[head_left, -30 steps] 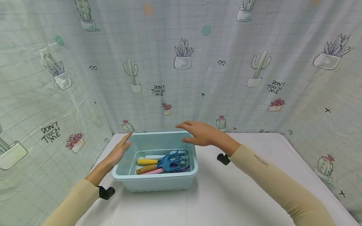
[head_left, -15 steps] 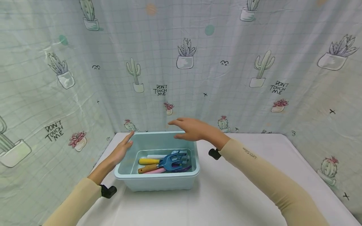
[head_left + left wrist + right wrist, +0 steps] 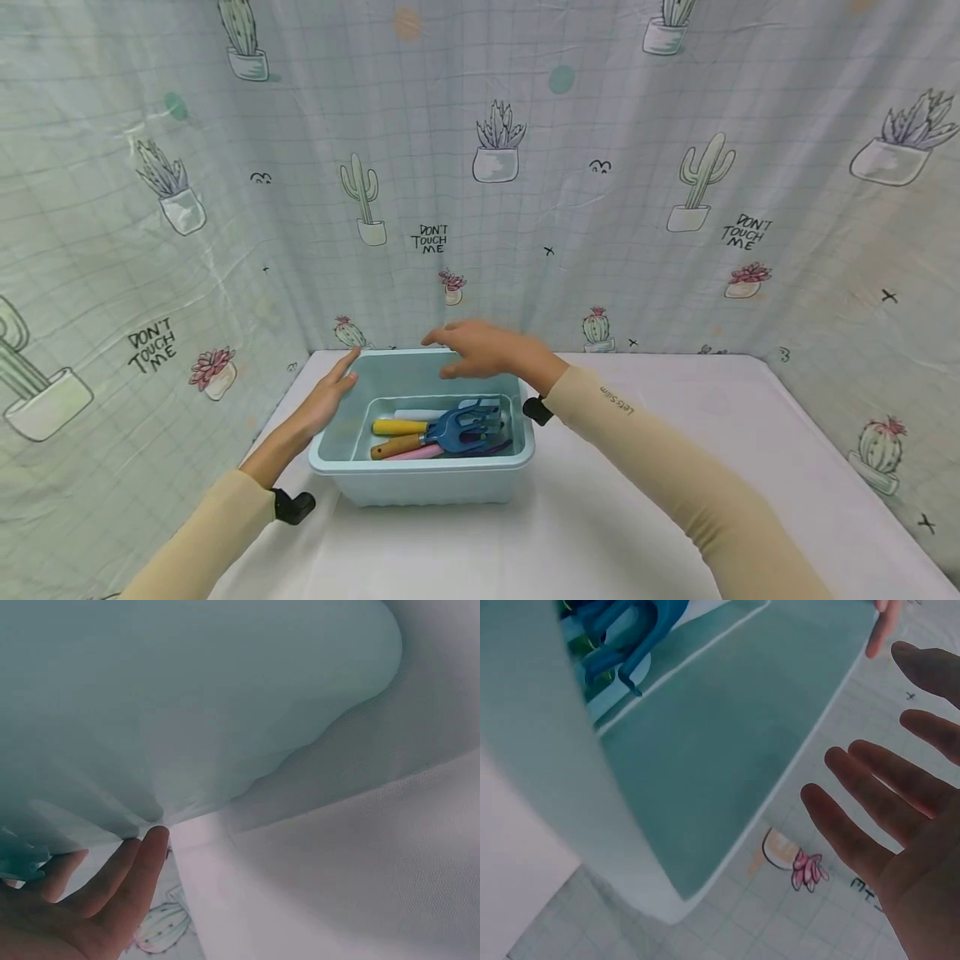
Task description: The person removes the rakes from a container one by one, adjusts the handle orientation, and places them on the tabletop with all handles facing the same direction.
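A light blue plastic basin (image 3: 427,485) stands on the table with several hand tools lying inside. Among them are a blue claw-shaped hand rake head (image 3: 454,428), a yellow handle (image 3: 399,427), a wooden handle (image 3: 397,447) and a pink handle (image 3: 418,454). My left hand (image 3: 321,403) lies along the basin's left side; in the left wrist view its straight fingers (image 3: 135,885) touch the outer wall. Above the basin's back part hovers my right hand (image 3: 482,348), fingers extended and spread, holding nothing. Some tools are partly hidden under others.
A white table (image 3: 637,500) spreads out around the basin. Behind it and at both sides hangs a curtain (image 3: 600,275) printed with cacti. Dark wrist cameras (image 3: 294,506) sit on both sleeves.
My right hand has moved left across the basin's back edge, its fingers still extended. The left hand stays at the basin's left side. The whole view has shifted slightly.
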The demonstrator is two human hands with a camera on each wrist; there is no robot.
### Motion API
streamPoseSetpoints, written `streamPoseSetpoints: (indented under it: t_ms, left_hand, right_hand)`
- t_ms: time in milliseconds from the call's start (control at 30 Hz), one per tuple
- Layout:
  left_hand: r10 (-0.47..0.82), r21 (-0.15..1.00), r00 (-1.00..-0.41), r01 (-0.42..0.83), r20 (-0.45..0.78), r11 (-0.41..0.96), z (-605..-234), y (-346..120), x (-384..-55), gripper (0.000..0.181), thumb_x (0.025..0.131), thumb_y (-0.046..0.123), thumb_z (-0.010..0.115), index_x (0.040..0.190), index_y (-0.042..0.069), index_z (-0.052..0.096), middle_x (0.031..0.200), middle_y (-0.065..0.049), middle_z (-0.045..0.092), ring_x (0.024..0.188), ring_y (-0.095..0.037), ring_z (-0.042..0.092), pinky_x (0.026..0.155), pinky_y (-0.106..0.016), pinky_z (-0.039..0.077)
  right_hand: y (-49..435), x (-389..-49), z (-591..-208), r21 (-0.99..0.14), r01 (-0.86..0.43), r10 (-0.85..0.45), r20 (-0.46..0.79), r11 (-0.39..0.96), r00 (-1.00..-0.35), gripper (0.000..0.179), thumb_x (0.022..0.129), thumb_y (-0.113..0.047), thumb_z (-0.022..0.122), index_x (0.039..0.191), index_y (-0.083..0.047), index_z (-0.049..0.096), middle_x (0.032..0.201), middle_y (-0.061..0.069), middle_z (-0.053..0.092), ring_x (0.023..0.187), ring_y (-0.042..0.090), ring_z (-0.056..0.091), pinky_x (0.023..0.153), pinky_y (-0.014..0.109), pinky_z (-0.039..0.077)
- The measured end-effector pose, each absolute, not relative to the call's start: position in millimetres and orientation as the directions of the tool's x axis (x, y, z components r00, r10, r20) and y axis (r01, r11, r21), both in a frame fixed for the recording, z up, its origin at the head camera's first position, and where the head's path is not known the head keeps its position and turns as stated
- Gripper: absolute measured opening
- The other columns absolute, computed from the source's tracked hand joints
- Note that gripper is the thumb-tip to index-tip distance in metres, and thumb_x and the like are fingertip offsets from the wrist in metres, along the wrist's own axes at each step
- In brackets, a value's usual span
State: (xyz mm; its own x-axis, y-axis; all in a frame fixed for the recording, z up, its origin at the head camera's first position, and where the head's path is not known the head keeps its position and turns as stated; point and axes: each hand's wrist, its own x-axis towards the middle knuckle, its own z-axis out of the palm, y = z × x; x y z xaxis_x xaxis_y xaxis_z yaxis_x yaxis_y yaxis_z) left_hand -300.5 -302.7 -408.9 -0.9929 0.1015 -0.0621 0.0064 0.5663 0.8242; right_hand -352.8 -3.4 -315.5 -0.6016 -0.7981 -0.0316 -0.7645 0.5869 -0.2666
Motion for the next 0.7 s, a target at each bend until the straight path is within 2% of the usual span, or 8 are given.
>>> streamPoseSetpoints:
  t_ms: [367, 700]
  left_hand:
    - [0.098, 0.824, -0.994, 0.018, -0.046, 0.566, -407, -301, -301, 0.06, 0.115, 0.031, 0.025, 0.168, 0.018, 0.002, 0.175, -0.016, -0.002, 0.16, -0.047, 0.004, 0.124, -0.07, 0.012]
    - [0.095, 0.828, -0.995, 0.031, -0.027, 0.56, -410, -304, -301, 0.058, 0.115, 0.026, 0.026, 0.168, 0.016, 0.004, 0.175, -0.015, -0.001, 0.161, -0.045, 0.002, 0.125, -0.07, 0.007]
  right_hand:
    - [-42, -358, -337, -0.262, -0.799, -0.838, -0.088, 0.541, -0.539, 0.05, 0.097, -0.027, 0.074, 0.143, -0.019, 0.06, 0.138, 0.004, 0.068, 0.12, 0.02, 0.068, 0.101, 0.034, 0.057]
    - [-66, -360, -365, -0.369, -0.809, -0.889, -0.17, 0.457, -0.425, 0.037, 0.09, -0.019, 0.081, 0.125, -0.012, 0.072, 0.121, 0.009, 0.073, 0.101, 0.013, 0.065, 0.085, 0.023, 0.056]
